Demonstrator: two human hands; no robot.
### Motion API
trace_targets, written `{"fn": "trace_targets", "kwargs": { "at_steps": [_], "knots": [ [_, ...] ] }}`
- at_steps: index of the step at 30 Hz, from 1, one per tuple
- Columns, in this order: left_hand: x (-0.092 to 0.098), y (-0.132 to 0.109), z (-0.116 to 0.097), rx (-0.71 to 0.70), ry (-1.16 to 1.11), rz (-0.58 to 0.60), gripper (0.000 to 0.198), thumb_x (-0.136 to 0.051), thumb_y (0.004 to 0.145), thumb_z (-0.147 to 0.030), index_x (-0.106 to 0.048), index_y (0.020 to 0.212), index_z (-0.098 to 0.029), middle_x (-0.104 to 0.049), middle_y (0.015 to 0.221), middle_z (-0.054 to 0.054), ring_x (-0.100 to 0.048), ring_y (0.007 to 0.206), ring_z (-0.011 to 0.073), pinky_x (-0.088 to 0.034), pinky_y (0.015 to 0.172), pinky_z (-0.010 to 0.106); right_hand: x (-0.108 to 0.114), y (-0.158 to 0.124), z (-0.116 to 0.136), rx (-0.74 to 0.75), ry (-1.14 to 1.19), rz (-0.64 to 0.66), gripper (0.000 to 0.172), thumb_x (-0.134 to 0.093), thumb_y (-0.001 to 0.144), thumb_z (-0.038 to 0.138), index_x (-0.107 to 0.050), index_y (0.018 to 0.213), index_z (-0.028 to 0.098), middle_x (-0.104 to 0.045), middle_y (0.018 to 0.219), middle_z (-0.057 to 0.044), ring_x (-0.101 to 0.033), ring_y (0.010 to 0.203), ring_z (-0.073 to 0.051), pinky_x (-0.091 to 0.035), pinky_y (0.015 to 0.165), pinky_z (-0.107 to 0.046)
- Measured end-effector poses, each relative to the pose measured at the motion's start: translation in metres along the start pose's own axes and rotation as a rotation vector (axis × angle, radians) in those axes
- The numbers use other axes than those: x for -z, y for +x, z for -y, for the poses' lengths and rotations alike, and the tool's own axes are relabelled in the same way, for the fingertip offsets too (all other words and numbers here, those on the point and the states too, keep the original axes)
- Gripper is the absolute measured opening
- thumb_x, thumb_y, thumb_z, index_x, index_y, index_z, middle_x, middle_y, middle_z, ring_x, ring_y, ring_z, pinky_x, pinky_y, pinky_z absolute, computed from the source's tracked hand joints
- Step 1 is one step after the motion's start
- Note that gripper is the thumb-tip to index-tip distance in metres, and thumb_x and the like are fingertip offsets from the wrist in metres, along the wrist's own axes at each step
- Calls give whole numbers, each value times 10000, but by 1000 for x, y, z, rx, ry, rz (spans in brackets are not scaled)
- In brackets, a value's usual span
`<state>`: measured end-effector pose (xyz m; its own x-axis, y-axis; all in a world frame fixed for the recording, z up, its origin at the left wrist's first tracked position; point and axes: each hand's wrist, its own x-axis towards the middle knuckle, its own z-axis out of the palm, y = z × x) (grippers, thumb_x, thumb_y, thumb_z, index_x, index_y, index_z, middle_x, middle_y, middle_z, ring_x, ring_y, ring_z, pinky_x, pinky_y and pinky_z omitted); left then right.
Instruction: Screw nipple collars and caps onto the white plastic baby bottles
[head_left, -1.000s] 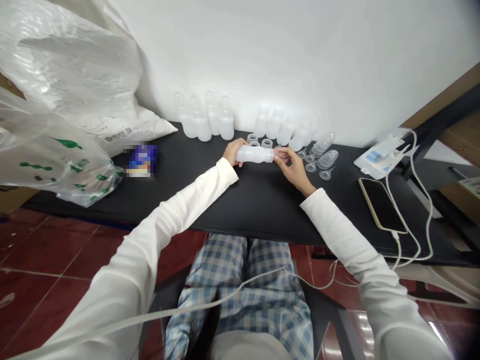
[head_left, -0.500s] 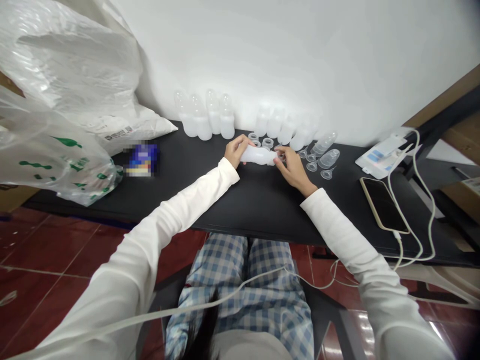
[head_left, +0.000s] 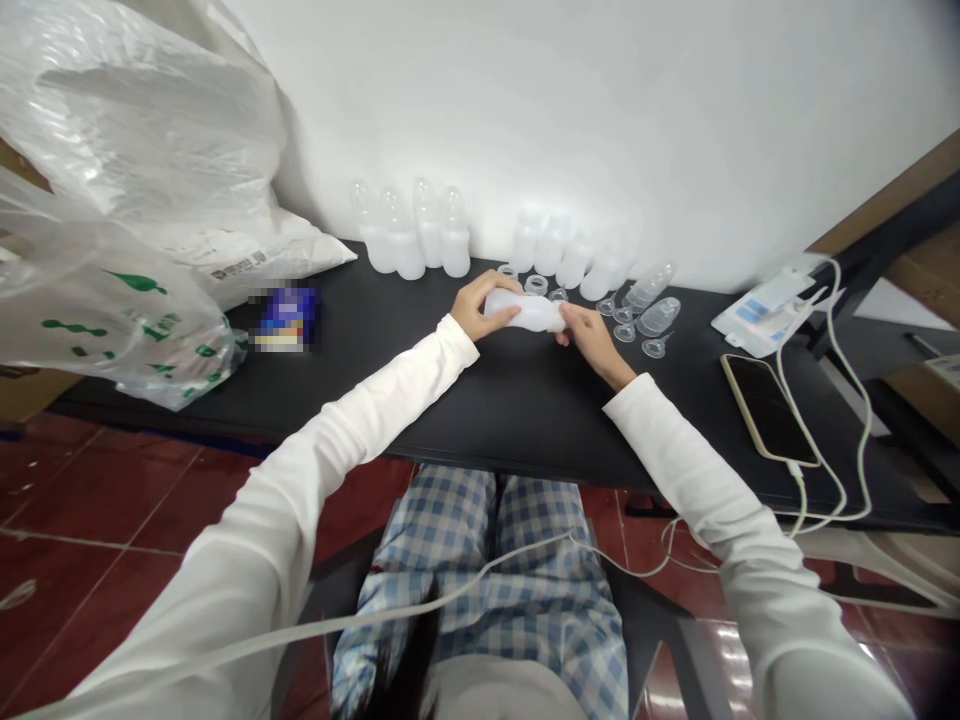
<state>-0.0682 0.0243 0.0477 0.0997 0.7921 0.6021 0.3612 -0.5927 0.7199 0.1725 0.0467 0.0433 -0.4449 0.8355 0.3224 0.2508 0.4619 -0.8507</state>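
A translucent white baby bottle (head_left: 529,312) lies sideways between my hands, above the black table. My left hand (head_left: 480,306) is wrapped round its left end. At its neck end, the fingers of my right hand (head_left: 585,328) pinch the rim; whether a ring or nipple is there is hidden by the fingers. Just behind the bottle lie clear collar rings (head_left: 536,285). Several clear nipples (head_left: 625,332) rest to the right of my right hand, beside two clear dome caps (head_left: 658,317).
Several capped bottles (head_left: 409,255) stand at the wall on the left, several uncapped ones (head_left: 551,250) right of them. Plastic bags (head_left: 150,290) and a blurred blue packet (head_left: 287,318) are at left. A phone (head_left: 770,410), white cables and a white box (head_left: 761,318) sit at right.
My left hand has shifted its hold further round the bottle, its thumb now across the front. The bottle and my right fingers have moved slightly right.
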Motion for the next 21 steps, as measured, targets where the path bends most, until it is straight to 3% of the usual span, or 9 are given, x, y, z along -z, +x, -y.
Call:
{"fn": "trace_targets", "kwargs": {
  "at_steps": [3,6,11,13,17,21],
  "knots": [
    [2,5,7,-183,128,176,701,-748,683,-816,-752,1080,-238,-705,1132,133,-675,1178,336,-525,1105,548,6,5,-3,-79,111,31,745,-453,863,891,-605,601,211,-501,480,8,-463,503,-127,-394,568,-299],
    [0,8,15,-239,174,299,679,-689,766,-799,-741,1160,-248,-676,1226,143,-642,1262,343,-469,1167,585,12,8,-2,-125,145,8,726,-533,819,894,-610,599,207,-486,468,22,-422,474,-112,-363,543,-295],
    [-1,10,20,-193,152,340,491,-661,865,-692,-741,1132,-288,-682,1252,108,-629,1305,310,-442,1206,555,16,8,3,-155,109,27,745,-491,855,884,-629,596,200,-427,435,31,-396,444,-106,-389,549,-307],
    [0,10,21,-249,191,345,415,-660,897,-615,-736,1162,-305,-679,1286,100,-628,1318,306,-465,1187,547,15,7,2,-170,83,35,766,-455,852,904,-628,601,201,-446,448,16,-425,459,-119,-405,555,-313],
    [-2,6,24,-405,328,278,390,-638,920,-485,-691,1244,-275,-683,1303,110,-662,1282,295,-555,1093,504,18,8,-4,-109,-128,-93,815,-294,878,927,-617,655,213,-561,580,-36,-554,600,-181,-472,644,-344],
    [-8,0,27,-302,270,29,538,-726,837,-560,-594,1228,-216,-703,1193,121,-722,1131,294,-612,978,488,38,7,-1,73,-685,-382,660,-334,982,767,-663,903,200,-673,981,-120,-618,1019,-292,-466,958,-472]
  ]
}}
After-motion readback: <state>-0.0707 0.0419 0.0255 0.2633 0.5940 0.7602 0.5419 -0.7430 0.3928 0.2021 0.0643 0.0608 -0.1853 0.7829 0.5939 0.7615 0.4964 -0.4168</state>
